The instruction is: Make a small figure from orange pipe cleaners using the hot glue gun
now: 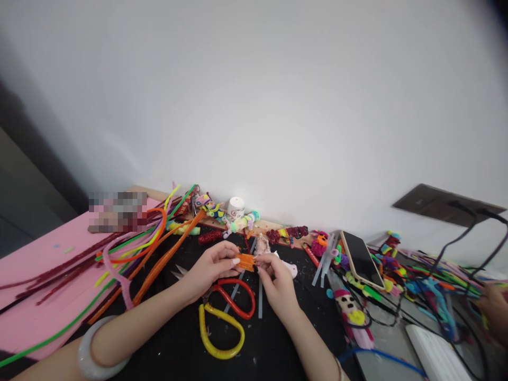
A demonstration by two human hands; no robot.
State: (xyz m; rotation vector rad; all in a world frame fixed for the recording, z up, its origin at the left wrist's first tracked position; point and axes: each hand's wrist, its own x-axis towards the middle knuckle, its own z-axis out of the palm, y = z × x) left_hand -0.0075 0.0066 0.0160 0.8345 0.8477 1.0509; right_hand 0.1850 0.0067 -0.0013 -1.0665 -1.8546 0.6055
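Observation:
My left hand (pixel 212 267) and my right hand (pixel 278 283) meet over a black mat (pixel 166 338), both pinching a short orange pipe-cleaner piece (pixel 245 261) between their fingertips. The left holds its left end, the right its right end. A pale bangle (pixel 93 349) circles my left wrist. Just below the hands lie scissors with a red handle loop (pixel 237 299) and a yellow handle loop (pixel 220 333). Clear glue sticks (pixel 260 301) lie under the right hand.
Long pipe cleaners (pixel 130 254) in orange, green, pink and dark red spread over a pink sheet (pixel 35 296) at left. Small pipe-cleaner figures (pixel 351 312), a white jar (pixel 236 208), a phone (pixel 361 259) and black cables (pixel 456 254) crowd the right. Another person's hand (pixel 494 309) shows at far right.

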